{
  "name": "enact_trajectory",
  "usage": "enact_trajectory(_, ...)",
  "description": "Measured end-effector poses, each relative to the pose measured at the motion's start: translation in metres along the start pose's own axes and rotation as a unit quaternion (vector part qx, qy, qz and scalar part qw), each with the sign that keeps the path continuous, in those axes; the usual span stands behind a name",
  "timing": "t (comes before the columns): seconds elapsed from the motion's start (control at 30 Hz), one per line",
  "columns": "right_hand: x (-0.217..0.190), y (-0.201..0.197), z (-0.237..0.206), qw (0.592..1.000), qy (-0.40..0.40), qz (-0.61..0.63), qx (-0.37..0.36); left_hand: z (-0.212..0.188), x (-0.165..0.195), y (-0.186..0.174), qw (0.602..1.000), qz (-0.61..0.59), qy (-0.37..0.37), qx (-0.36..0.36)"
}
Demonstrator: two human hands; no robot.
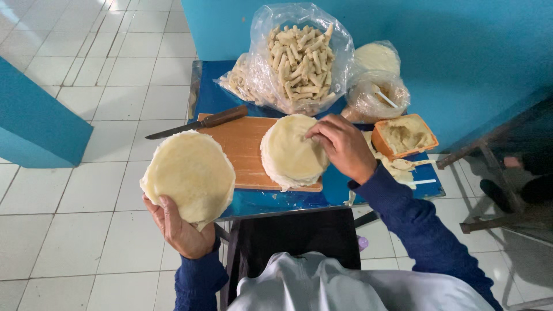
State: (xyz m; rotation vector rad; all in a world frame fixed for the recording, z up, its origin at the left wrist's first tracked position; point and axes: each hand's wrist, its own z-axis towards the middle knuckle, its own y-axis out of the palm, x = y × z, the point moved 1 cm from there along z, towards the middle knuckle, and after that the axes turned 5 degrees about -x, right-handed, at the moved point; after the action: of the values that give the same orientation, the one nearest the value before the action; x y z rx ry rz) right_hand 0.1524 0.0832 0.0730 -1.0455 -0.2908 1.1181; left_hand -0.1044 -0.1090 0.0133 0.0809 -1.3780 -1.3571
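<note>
Pale round wrappers everywhere: left hand cradles a wrapper from beneath, off the surface's edge; right hand pinches at the wrapper stack on the cutting board; clear bag holds rolled sticks; orange tub holds pale filling.

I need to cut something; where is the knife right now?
In the head view, the knife lies at the wooden board's far left corner, blade pointing left off the table, before the bag of rolls.
</note>
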Motion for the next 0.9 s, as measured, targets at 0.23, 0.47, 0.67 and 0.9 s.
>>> enact_trajectory(0.23, -0.018, -0.01, -0.013, 0.995, -0.005, 0.085, -0.06, 0.005, -0.014, 0.03, 0.99, -0.12, -0.069, -0.014)
enact_trajectory(0.47, -0.065, -0.039, -0.018, 0.98, 0.024, 0.179, 0.079, -0.019, -0.078, 0.11, 0.957, -0.201, -0.124, -0.166)
enact_trajectory(0.67, -0.081, -0.031, -0.053, 0.983, 0.079, 0.078, 0.146, -0.068, -0.133, 0.142, 0.908, -0.269, -0.223, -0.229)
enact_trajectory(0.9, -0.046, -0.003, -0.113, 0.945, 0.157, 0.244, 0.149, -0.093, -0.159, 0.126, 0.902, -0.185, -0.253, -0.296)
